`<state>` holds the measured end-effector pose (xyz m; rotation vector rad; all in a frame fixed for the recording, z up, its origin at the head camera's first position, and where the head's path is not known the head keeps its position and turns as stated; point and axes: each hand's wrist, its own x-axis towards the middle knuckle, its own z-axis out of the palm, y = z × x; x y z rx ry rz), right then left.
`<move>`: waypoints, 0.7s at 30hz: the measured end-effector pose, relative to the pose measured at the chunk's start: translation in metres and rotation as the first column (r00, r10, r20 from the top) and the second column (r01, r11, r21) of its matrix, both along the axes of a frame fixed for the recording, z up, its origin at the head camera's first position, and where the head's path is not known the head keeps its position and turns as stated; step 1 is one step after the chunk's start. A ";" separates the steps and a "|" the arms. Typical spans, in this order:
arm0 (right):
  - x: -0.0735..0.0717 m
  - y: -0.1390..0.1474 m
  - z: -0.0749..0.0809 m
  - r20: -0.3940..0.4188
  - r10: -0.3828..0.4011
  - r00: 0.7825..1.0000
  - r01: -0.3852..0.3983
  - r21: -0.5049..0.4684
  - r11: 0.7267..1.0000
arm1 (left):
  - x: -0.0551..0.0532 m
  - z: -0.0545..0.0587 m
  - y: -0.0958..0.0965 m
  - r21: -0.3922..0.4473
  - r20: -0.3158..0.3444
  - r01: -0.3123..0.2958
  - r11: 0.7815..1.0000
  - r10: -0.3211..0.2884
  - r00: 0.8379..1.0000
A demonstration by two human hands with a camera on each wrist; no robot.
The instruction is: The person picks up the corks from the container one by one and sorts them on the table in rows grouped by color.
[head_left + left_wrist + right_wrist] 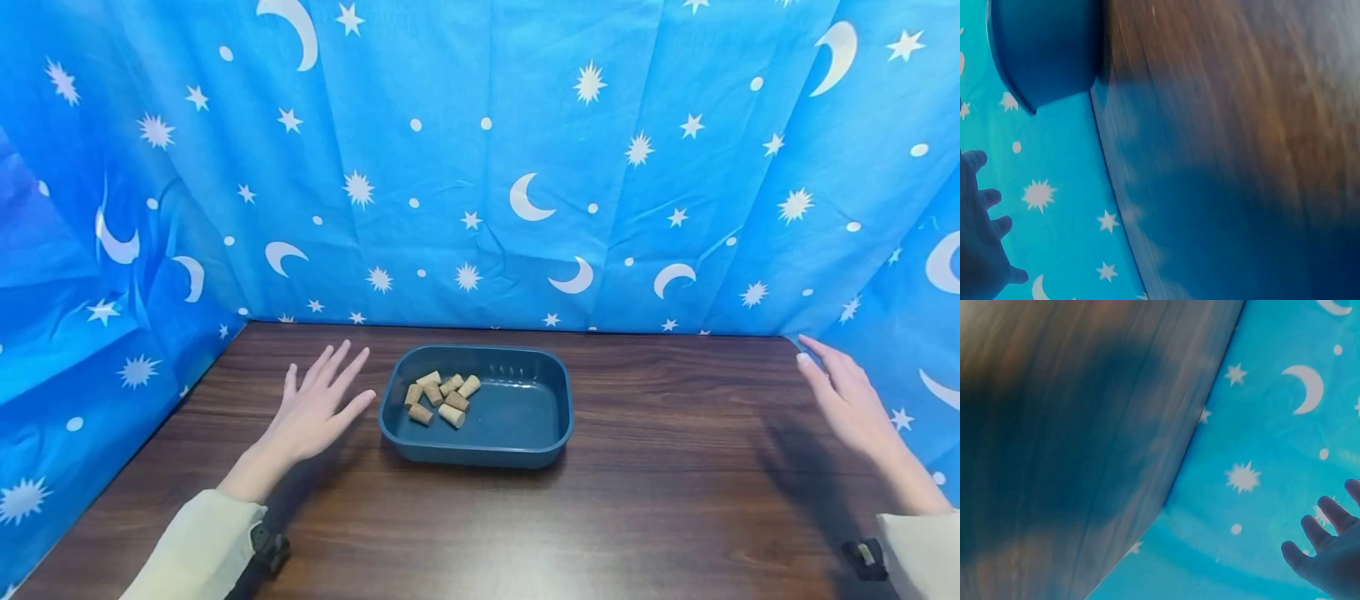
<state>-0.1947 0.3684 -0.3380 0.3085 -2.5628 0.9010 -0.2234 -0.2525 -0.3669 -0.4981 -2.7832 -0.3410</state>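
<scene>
While both hands are free of any grasp, their fingers extend loosely above a dark brown wood-grain tabletop [637, 475]. The left hand [318, 408], back upward, spreads its straight fingers wide and points its thumb toward a deep teal rectangular tray with rounded corners [517, 417]; it lies just beside the tray's left end, apart from it. Its forearm slants up and inward from the lower left, in a cream sleeve [198, 542] with a black wrist device [268, 550]. The right hand [847, 396] is likewise relaxed and grasps nothing, well apart from the tray near the table's right edge; its forearm slants up and inward from the lower right. The tray stands on the table, between the hands but nearer the left. Tapered tan cork stoppers [452, 416] lie clustered in its left half. Behind hangs blue cloth printed with white moons and stars [420, 167].
</scene>
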 end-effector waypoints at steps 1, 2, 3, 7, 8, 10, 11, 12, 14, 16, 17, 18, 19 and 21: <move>-0.001 -0.003 0.001 -0.001 0.009 1.000 -0.009 -0.009 1.000 | 0.001 0.000 0.002 -0.006 0.004 0.008 1.000 -0.008 1.000; -0.001 -0.006 0.002 0.002 0.012 1.000 -0.012 -0.016 1.000 | 0.001 -0.001 0.004 -0.010 0.010 0.017 1.000 -0.017 1.000; -0.001 -0.010 0.003 0.005 0.017 1.000 -0.016 -0.022 1.000 | 0.002 -0.001 0.006 -0.014 0.017 0.027 1.000 -0.026 1.000; -0.004 -0.024 0.007 0.028 0.029 0.999 -0.028 -0.056 0.998 | 0.006 -0.004 0.013 -0.021 0.044 0.057 0.998 -0.056 0.997; -0.005 -0.027 0.008 0.034 0.033 0.999 -0.031 -0.062 0.998 | 0.006 -0.004 0.015 -0.024 0.049 0.063 0.998 -0.061 0.997; -0.007 -0.033 0.011 0.047 0.045 0.998 -0.041 -0.065 0.997 | 0.008 -0.005 0.018 -0.032 0.061 0.072 0.997 -0.070 0.996; -0.008 -0.036 0.012 0.051 0.054 0.997 -0.051 -0.064 0.997 | 0.008 -0.005 0.019 -0.035 0.067 0.075 0.997 -0.073 0.995; -0.009 -0.039 0.014 0.059 0.063 0.996 -0.059 -0.061 0.996 | 0.009 -0.005 0.020 -0.038 0.071 0.077 0.996 -0.074 0.995; -0.012 -0.046 0.017 0.082 0.078 0.994 -0.073 -0.055 0.996 | 0.009 -0.006 0.022 -0.050 0.079 0.080 0.996 -0.076 0.994; -0.015 -0.053 0.021 0.106 0.094 0.990 -0.088 -0.057 0.994 | 0.010 -0.006 0.023 -0.056 0.089 0.081 0.995 -0.076 0.993; -0.017 -0.057 0.023 0.118 0.103 0.988 -0.097 -0.062 0.993 | 0.011 -0.006 0.024 -0.058 0.094 0.081 0.995 -0.075 0.993; -0.019 -0.061 0.025 0.125 0.114 0.986 -0.107 -0.063 0.992 | 0.012 -0.007 0.024 -0.059 0.099 0.081 0.995 -0.075 0.992; -0.022 -0.065 0.026 0.124 0.133 0.983 -0.126 -0.063 0.990 | 0.012 -0.007 0.025 -0.059 0.104 0.082 0.995 -0.076 0.992; -0.026 -0.075 0.029 0.120 0.177 0.977 -0.171 -0.061 0.983 | 0.014 -0.008 0.026 -0.053 0.111 0.087 0.995 -0.081 0.991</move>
